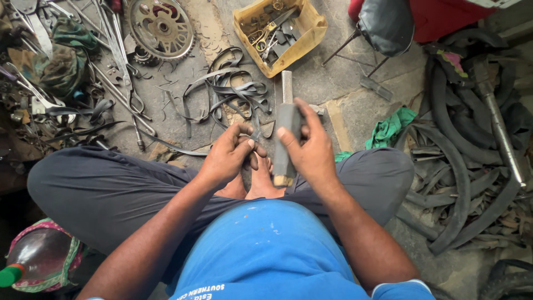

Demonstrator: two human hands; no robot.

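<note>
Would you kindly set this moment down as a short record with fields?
setting: person seated cross-legged on a stone floor
right hand: grips a grey rubber-wrapped wooden block, held upright
left hand: pinches a small dark rubber piece beside the block
ahead: tangle of black rubber strips; yellow plastic tray of scissors and scraps
left: toothed metal chainring
right: heap of black inner tubes; green cloth

A toothed chainring (161,28) is lying among scattered tools (119,55) — a yellow tray (307,33) is sitting nearby, while old tyres (461,183) and a green rag (390,126) are crowding the right side.
</note>
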